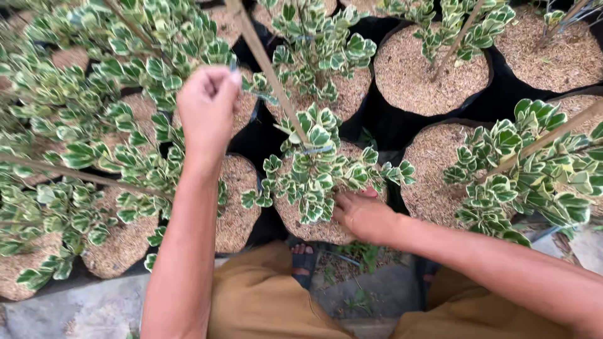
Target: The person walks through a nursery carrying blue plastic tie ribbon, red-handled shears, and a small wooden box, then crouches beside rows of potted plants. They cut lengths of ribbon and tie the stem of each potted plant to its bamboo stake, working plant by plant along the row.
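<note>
A variegated green-and-white plant (314, 166) grows in a black pot filled with tan husk (317, 231) right in front of me. A slanted bamboo stake (267, 69) runs up from it, with a thin blue tie (319, 149) around stake and stem. My left hand (207, 110) is raised to the left of the stake, its fingers closed in a pinch on a small thin grey strip (233, 63). My right hand (364, 216) rests low on the husk at the plant's base. Its fingertips are hidden under the leaves.
Several more black pots with the same leafy plants and stakes crowd around: left (125, 242), back right (430, 72), right (440, 169). My knees in tan trousers (264, 301) and a sandalled foot (303, 262) stand on grey ground just below the pots.
</note>
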### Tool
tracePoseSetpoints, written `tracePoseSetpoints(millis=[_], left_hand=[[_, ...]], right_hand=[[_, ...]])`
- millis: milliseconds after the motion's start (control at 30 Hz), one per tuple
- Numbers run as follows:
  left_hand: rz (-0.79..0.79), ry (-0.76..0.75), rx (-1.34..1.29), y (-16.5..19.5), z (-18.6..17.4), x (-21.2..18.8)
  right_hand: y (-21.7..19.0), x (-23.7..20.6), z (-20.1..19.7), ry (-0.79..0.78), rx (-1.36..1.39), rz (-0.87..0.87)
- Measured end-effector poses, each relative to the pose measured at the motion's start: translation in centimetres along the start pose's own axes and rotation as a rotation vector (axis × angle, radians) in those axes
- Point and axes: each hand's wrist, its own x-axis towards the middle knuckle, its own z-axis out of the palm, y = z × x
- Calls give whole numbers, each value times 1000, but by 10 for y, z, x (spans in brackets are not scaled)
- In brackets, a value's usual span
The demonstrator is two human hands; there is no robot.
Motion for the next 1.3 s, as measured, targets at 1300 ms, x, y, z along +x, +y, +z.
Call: tracePoseSetpoints(millis=[1300], left_hand=[[-293,-430,-148,-146,141,65]], right_hand=[[169,81,-89,190,408,679]])
